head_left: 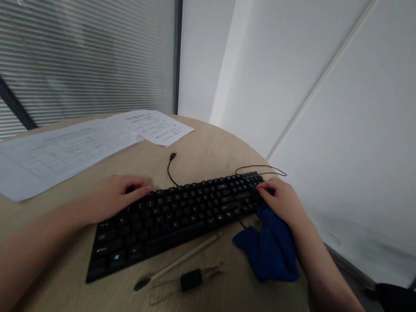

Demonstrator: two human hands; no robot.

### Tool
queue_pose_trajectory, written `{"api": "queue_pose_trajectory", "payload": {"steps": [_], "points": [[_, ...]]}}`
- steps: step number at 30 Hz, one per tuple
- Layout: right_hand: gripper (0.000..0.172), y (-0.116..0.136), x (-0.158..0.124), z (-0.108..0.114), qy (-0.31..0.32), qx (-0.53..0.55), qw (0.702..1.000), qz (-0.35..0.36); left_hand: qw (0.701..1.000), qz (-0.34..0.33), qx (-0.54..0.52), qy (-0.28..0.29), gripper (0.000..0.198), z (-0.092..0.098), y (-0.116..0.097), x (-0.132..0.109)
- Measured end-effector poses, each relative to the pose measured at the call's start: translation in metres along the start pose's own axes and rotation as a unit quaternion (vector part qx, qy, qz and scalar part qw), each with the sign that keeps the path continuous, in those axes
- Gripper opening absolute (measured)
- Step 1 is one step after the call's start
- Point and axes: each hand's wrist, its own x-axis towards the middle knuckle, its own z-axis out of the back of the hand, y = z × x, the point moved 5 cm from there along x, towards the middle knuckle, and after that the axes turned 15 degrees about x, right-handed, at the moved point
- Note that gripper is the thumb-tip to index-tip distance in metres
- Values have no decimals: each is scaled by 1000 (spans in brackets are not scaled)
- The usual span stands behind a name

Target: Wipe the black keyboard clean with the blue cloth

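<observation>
A black keyboard (177,217) lies across the round wooden table (79,311). My left hand (117,196) rests on its upper left corner, fingers stretched flat over the keys. My right hand (282,200) sits at the keyboard's right end with its fingers closed on a blue cloth (269,249), pressing it against the keys there. Most of the cloth hangs down onto the table below my wrist. The keyboard's black cable (172,167) curls away behind it, its plug lying loose on the wood.
Printed paper sheets (60,150) lie at the table's far left. In front of the keyboard are a thin pale brush (182,261) and a small black keycap puller with wire loops (190,280). White wall panels stand close on the right.
</observation>
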Motion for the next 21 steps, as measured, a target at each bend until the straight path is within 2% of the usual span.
{"api": "queue_pose_trajectory", "payload": {"steps": [4,11,19,21], "points": [[28,-10,1,9,-73,13,997,-19,1000,-1,1,-1,50,-2,3,0],[25,-23,1,-1,6,-46,995,-83,1000,-4,2,-1,49,-1,2,0],[24,-17,1,-1,5,-51,997,-53,1000,-1,-1,-3,49,-1,2,0],[26,-15,2,-2,8,-48,998,-42,999,-15,-5,-31,46,1,2,0]]}}
